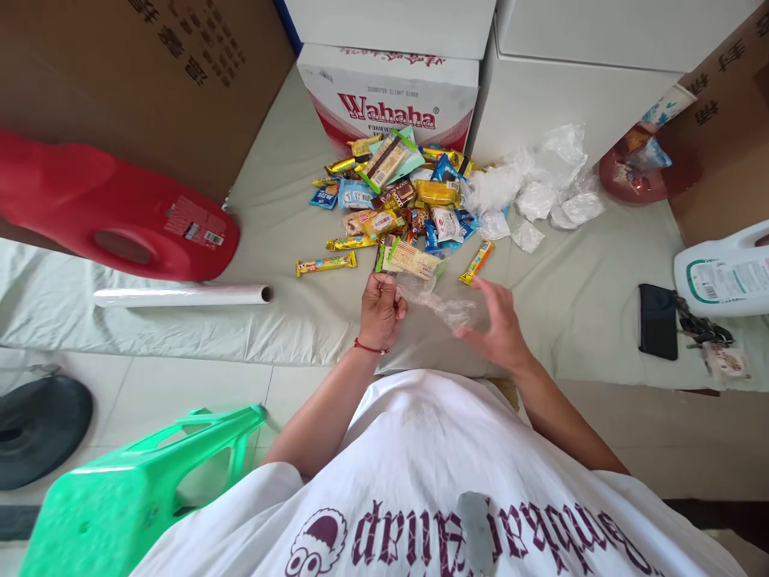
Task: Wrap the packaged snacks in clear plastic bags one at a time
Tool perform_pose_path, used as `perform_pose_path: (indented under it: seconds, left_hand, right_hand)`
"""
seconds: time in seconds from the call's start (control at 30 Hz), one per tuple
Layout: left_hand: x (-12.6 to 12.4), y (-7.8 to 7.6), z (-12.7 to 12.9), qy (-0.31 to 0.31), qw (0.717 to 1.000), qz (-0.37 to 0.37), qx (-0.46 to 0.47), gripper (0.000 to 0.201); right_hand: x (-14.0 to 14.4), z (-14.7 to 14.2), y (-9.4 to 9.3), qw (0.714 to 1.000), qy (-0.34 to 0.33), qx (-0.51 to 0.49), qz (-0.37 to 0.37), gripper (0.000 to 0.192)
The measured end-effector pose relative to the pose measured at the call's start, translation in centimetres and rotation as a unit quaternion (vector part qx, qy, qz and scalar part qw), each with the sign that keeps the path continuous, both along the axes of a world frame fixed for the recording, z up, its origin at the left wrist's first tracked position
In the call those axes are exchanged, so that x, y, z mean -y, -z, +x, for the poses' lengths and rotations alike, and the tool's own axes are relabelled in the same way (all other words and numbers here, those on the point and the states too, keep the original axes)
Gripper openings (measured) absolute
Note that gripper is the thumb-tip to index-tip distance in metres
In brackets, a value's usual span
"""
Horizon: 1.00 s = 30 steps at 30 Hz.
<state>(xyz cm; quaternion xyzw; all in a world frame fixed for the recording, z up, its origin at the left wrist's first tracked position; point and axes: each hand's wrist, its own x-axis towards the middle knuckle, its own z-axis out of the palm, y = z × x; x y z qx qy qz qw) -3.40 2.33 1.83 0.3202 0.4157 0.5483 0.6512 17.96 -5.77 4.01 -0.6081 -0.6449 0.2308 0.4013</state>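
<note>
My left hand [382,308], a red cord at its wrist, pinches one end of a crumpled strip of clear plastic film [441,304]. The film stretches right toward my right hand [496,327], whose fingers are spread; its thumb is close to the film's far end, and I cannot tell if they touch. Just beyond my left hand lies a pale wrapped snack bar [413,260]. A yellow-and-orange snack stick [477,262] lies beyond my right fingertips. Behind them spreads a pile of wrapped snacks [400,196] in yellow, blue, brown and white packets.
Crumpled clear wrapped bundles [544,180] sit right of the pile. A Wahaha carton [390,96] stands behind. At left are a red jug [120,208] and a white roll [180,296]; at right, a black phone [658,320] and white bottle [726,272]. A green stool [138,481] stands below.
</note>
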Motion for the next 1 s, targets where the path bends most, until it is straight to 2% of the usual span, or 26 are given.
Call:
perform_pose_path:
  seconds: [0.07,0.13,0.23,0.3,0.43,0.53,0.7,0.8,0.87,0.93,1.0]
  left_hand:
    - [0.1,0.2,-0.1,0.004,1.0,-0.005,-0.005,0.053]
    - [0.1,0.6,-0.6,0.003,1.0,-0.014,-0.009,0.053]
    - [0.1,1.1,-1.8,0.004,0.999,-0.027,-0.016,0.053]
    - [0.0,1.3,-2.7,0.012,0.999,-0.036,-0.021,0.052]
    - [-0.5,1.4,-4.0,0.044,0.998,-0.044,-0.019,0.048]
    - [-0.9,1.4,-4.5,0.044,0.998,-0.052,-0.018,0.045]
    - [-1.1,0.8,-6.0,0.091,0.992,-0.088,-0.02,0.045]
    - [-1.1,-0.4,-7.2,0.141,0.986,-0.088,-0.029,0.042]
    - [-0.9,-1.3,-7.5,0.143,0.987,-0.074,-0.018,0.041]
    - [-0.2,-1.7,-7.2,0.138,0.986,-0.096,0.011,0.049]
    - [1.1,-1.5,-6.1,0.149,0.975,-0.16,0.039,0.066]
  right_hand:
    - [-1.2,-1.0,0.3,0.999,-0.025,0.011,-0.035,0.053]
    - [-2.2,-1.5,0.8,0.995,-0.009,-0.055,-0.082,0.034]
    - [-2.7,-1.1,1.4,0.969,0.07,-0.203,-0.124,0.035]
    - [-2.4,-0.3,1.5,0.948,0.117,-0.264,-0.137,0.038]
    - [-1.2,1.1,1.4,0.935,0.162,-0.281,-0.14,0.04]
    - [-0.3,1.5,1.5,0.923,0.189,-0.303,-0.142,0.042]
    - [0.8,2.1,1.5,0.907,0.205,-0.339,-0.141,0.046]
    - [1.1,2.7,0.7,0.891,0.203,-0.372,-0.164,0.047]
    - [1.4,3.0,0.3,0.879,0.19,-0.398,-0.183,0.046]
    - [1.7,2.8,0.3,0.878,0.175,-0.408,-0.18,0.044]
    - [2.2,2.1,0.6,0.891,0.168,-0.39,-0.158,0.041]
